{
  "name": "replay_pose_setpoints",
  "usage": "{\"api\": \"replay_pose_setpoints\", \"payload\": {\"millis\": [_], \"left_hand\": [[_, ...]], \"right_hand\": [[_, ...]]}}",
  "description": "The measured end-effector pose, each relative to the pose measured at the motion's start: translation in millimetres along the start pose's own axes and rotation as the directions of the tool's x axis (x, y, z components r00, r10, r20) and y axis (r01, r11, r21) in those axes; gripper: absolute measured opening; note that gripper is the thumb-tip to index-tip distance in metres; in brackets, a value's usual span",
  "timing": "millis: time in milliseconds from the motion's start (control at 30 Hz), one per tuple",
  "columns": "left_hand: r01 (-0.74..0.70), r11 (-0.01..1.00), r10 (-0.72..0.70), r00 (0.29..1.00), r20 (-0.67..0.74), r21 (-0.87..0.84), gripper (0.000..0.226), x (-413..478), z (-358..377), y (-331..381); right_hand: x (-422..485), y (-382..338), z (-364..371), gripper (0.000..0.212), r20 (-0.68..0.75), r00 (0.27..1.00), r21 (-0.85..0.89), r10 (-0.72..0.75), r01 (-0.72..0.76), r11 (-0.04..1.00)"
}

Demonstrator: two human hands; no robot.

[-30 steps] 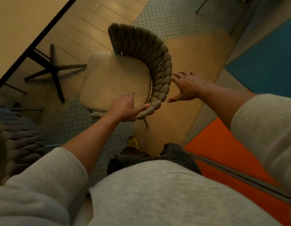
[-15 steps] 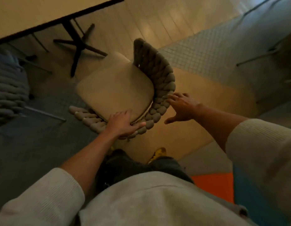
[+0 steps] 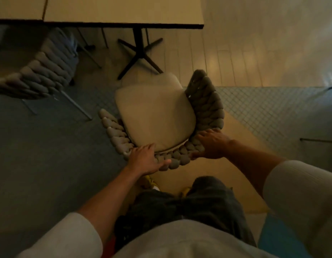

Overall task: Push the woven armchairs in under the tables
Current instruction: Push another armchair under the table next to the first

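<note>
While the left hand (image 3: 145, 161) and right hand (image 3: 214, 144) each grip its braided back, one woven armchair (image 3: 154, 116) stands short of two abutting tabletops (image 3: 122, 10), seat toward them. Beneath them one pedestal base (image 3: 139, 53) shows; a second armchair (image 3: 47, 71), left, is blurred and cut off.

I find nothing to read here: no lettering, label, brand or number shows on the woven armchair (image 3: 154, 116) or the table (image 3: 124, 10).
</note>
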State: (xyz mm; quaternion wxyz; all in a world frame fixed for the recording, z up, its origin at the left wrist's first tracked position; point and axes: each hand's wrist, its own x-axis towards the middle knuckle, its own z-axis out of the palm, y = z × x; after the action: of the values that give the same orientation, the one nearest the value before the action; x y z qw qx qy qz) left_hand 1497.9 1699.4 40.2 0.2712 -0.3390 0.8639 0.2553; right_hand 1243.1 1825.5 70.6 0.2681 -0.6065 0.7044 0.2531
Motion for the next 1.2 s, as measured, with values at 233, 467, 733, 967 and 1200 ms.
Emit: {"api": "replay_pose_setpoints", "payload": {"millis": [233,467,733,967,1200], "left_hand": [[0.180,0.975,-0.183,0.983,-0.013,-0.130,0.104,-14,15,28],[0.325,0.873,-0.382,0.919,-0.095,-0.364,0.105,-2,61,72],[0.305,0.896,-0.393,0.882,-0.258,-0.321,0.085,11,90,97],[0.179,0.954,-0.249,0.920,-0.304,-0.238,0.100,44,123,69],[0.167,0.976,-0.210,0.893,-0.397,-0.142,0.053,69,155,51]], "right_hand": [[21,23,5,0.111,0.061,0.982,-0.107,-0.178,0.183,0.977],[45,69,39,0.133,0.037,0.935,-0.169,-0.354,0.355,0.919],[66,124,86,0.094,-0.218,0.885,-0.127,-0.412,0.393,0.911],[81,113,128,0.099,-0.324,0.834,-0.159,-0.447,0.417,0.895],[118,119,156,0.075,-0.355,0.772,-0.296,-0.527,0.441,0.847]]}}
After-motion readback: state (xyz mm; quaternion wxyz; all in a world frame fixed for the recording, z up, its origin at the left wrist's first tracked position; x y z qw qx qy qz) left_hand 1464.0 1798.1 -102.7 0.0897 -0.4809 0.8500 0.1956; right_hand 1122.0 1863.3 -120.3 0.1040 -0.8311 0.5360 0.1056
